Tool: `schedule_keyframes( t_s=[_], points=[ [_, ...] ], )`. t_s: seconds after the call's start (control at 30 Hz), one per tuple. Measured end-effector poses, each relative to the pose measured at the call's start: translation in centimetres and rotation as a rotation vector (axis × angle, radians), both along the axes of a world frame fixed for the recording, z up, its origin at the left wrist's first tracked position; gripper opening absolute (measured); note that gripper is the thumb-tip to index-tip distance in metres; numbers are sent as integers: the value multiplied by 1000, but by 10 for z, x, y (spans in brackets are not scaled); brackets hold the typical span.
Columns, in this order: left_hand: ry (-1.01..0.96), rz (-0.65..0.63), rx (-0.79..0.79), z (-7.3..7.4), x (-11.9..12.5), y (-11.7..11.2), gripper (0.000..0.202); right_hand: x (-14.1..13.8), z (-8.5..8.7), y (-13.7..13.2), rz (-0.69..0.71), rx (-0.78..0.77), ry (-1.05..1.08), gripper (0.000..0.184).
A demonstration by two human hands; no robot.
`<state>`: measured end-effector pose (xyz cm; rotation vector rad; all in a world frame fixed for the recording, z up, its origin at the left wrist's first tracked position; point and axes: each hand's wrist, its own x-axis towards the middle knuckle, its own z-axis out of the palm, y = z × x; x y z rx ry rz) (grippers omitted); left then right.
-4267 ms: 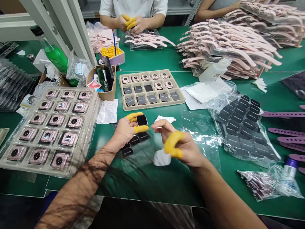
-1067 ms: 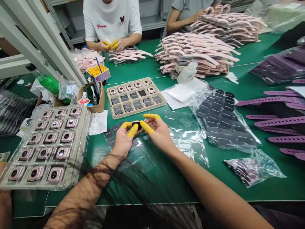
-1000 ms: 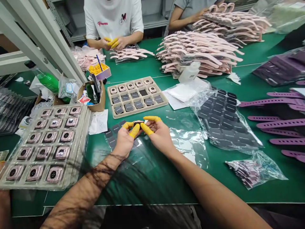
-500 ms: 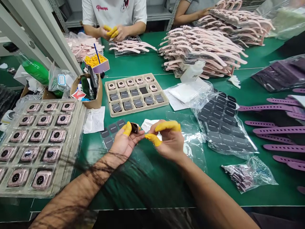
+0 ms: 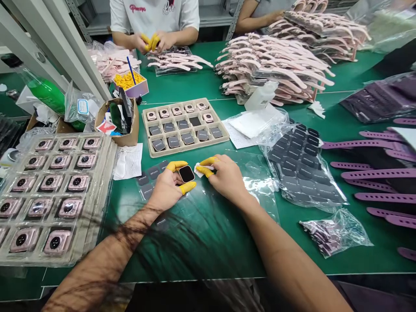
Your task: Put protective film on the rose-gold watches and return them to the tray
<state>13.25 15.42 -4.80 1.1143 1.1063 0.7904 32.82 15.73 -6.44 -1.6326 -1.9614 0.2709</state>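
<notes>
My left hand [image 5: 167, 187], with yellow finger cots on thumb and finger, grips a smartwatch case [image 5: 186, 174] by its edges, its dark screen facing up. Just to the right, my right hand [image 5: 225, 175], also in yellow finger cots, pinches a crumpled white wipe [image 5: 204, 170] beside the watch. A clear sheet with dark grey square film stickers [image 5: 147, 181] lies partly under my left hand. Beyond the hands sits a beige tray [image 5: 186, 151] holding several watch cases and dark grey squares in its compartments.
Stacked trays of pink watch cases [image 5: 52, 182] stand at left. A cardboard box [image 5: 131, 134] holds small items. At right lie a bag of grey stickers [image 5: 302, 169], a small bag of parts [image 5: 334, 234] and purple straps [image 5: 377, 175]. Pink straps [image 5: 273, 65] are piled behind. A co-worker [image 5: 156, 26] works opposite.
The watch case has turned so its screen faces up, now held between my left thumb and finger. My right hand has picked up the white wipe and brought it beside the watch.
</notes>
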Motion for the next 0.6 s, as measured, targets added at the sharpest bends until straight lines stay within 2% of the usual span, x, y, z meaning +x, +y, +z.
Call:
schedule_keyframes(
  t_s=[0.07, 0.13, 0.2, 0.33, 0.43, 0.5, 0.6],
  points=[
    [56, -16, 40, -2, -2, 0, 60, -2, 3, -3, 66, 139, 121, 10],
    [62, -49, 65, -3, -3, 1, 57, -8, 6, -6, 202, 233, 224, 8],
    [16, -72, 54, -5, -4, 1, 56, -15, 7, -8, 290, 251, 246, 8],
    [-77, -19, 3, -7, -5, 2, 55, -21, 3, -9, 245, 248, 193, 9],
    [-109, -26, -37, -7, -4, 2, 56, -17, 0, -7, 327, 190, 229, 7],
    [-123, -43, -59, -6, -4, 2, 56, -15, 0, -5, 288, 156, 255, 7],
    [-150, -9, -65, -6, -3, 3, 58, -13, 2, -4, 34, 172, 214, 14]
  ],
)
